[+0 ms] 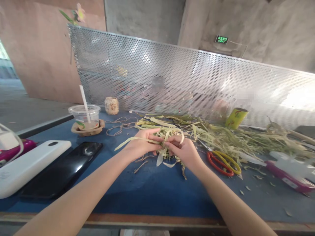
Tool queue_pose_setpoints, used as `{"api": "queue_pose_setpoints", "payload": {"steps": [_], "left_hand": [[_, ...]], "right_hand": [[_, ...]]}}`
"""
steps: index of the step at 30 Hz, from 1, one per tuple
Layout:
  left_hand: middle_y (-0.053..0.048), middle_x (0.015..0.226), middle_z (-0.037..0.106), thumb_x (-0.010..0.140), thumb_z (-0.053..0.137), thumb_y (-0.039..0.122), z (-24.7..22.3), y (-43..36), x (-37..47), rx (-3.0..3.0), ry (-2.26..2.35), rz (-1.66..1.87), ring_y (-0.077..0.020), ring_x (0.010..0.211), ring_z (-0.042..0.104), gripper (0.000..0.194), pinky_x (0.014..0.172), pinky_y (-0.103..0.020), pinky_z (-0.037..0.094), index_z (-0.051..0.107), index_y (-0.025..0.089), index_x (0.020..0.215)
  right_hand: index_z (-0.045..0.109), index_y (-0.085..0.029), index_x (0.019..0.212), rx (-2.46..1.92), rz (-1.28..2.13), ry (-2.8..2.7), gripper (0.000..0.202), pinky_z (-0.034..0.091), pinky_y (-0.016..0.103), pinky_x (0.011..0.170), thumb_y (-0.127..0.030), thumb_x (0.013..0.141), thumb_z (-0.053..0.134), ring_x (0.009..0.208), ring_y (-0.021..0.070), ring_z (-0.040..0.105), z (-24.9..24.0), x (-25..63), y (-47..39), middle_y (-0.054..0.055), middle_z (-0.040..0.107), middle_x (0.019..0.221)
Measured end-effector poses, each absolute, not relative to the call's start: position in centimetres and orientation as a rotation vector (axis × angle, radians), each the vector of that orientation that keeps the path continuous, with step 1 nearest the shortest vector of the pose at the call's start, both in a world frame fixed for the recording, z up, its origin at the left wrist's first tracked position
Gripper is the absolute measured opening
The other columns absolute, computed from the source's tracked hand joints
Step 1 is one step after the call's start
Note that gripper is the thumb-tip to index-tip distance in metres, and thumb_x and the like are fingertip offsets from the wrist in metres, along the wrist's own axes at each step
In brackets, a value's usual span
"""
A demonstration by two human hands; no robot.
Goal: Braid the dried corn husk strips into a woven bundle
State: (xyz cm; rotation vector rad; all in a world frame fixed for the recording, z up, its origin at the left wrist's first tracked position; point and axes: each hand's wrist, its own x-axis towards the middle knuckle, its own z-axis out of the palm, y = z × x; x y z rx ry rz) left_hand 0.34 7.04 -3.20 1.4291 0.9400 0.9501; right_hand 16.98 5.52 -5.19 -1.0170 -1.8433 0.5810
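Phone (65,168) and power bank (36,164) lie left on my table (152,196), lidded cup (87,116) in its holder (92,130) behind them. Scissors (222,163) sit right, before the leaf pile (241,139); perforated screen (172,78) stands behind everything.

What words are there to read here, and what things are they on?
"安全出口" and "EXIT": the green sign on the wall.
Too blurred or small to read: the marks on the yellow-green can, plastic cup, white device and purple tool at right.
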Motion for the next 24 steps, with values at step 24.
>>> {"api": "queue_pose_setpoints", "payload": {"steps": [24], "left_hand": [[-0.013,0.093,0.067,0.068,0.068,0.018,-3.1,6.31,0.61,1.518,0.972,0.938,-0.009,0.053,0.054,0.075,0.048,-0.024,0.043,0.034,0.008,0.134]], "right_hand": [[0.054,-0.014,0.062,-1.104,1.391,-1.228,0.039,0.02,0.017,0.033,-0.051,0.063,0.064,0.031,0.0012,0.029,-5.38,16.54,6.04,-0.006,0.047,0.044]]}}
